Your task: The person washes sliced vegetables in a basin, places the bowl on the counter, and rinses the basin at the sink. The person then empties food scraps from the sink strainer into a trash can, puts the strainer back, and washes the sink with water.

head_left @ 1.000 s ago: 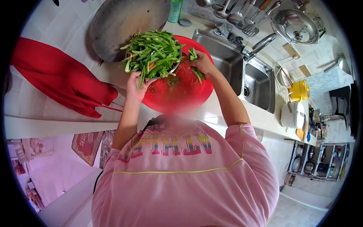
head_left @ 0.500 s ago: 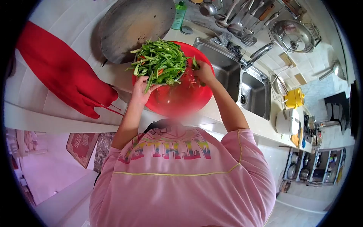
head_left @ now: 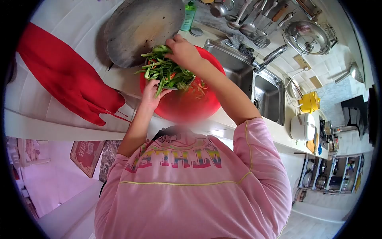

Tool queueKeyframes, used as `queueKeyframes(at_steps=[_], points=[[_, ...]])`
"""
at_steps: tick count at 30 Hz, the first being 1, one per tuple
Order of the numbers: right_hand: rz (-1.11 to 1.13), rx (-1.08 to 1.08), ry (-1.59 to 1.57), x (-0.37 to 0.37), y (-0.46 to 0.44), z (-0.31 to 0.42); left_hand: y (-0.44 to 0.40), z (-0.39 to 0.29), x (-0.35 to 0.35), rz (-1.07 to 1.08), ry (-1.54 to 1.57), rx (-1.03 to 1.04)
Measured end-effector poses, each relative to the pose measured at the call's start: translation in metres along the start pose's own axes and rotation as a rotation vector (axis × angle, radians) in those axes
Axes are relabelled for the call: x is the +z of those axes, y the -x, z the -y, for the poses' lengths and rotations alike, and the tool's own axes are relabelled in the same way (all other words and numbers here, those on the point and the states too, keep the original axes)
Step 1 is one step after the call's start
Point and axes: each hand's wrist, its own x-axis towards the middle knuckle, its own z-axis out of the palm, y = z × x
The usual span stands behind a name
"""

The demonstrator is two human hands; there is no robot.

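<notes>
A heap of sliced green peppers [head_left: 169,73], with a few red-orange pieces among them, fills a bowl that is mostly hidden under it. My left hand [head_left: 150,95] grips this bowl at its near left side, thumb up against the heap. Over the top of the heap is my right hand [head_left: 184,51], its fingers bent down onto pepper strips at the far edge. Beneath the bowl stands a large red basin [head_left: 211,103], where some loose slices lie, partly blurred.
A big dark wok [head_left: 145,30] leans behind the basin. To the right are a double steel sink [head_left: 234,71], a faucet [head_left: 274,57], a yellow pot [head_left: 309,102] and a white appliance [head_left: 303,127]. A green bottle [head_left: 188,16] stands at the back; a red cloth [head_left: 71,77] hangs left.
My right hand has moved from the basin's right side, up and left, onto the top of the pepper heap. My left hand still holds the bowl in nearly the same place.
</notes>
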Motion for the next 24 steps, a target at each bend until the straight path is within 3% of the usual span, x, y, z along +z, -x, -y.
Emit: queueKeyframes(at_steps=[5, 8, 11, 15, 19, 21, 22, 24], points=[[0.134, 0.023, 0.082, -0.007, 0.003, 0.016, -0.007, 0.004, -0.010, -0.029, -0.004, 0.011], [0.116, -0.021, -0.338, -0.007, 0.003, 0.002, -0.003, 0.001, -0.003, -0.009, 0.003, 0.020], [0.077, 0.114, -0.468, -0.019, 0.002, -0.004, -0.003, 0.003, -0.003, -0.039, 0.007, 0.035], [0.176, 0.072, -0.347, -0.017, 0.007, -0.019, -0.002, 0.000, -0.001, -0.024, 0.063, 0.001], [-0.308, 0.165, -0.627, -0.033, 0.019, -0.050, -0.001, 0.001, -0.002, 0.019, 0.053, 0.036], [-0.389, 0.219, -0.962, -0.039, 0.034, -0.074, 0.002, 0.000, 0.003, 0.036, 0.083, 0.055], [-0.359, 0.386, -1.108, -0.030, 0.048, -0.093, 0.002, 0.000, 0.001, 0.050, 0.087, 0.067], [-0.110, 0.539, -0.761, -0.003, 0.082, -0.123, 0.000, 0.001, -0.003, 0.066, 0.117, 0.074]])
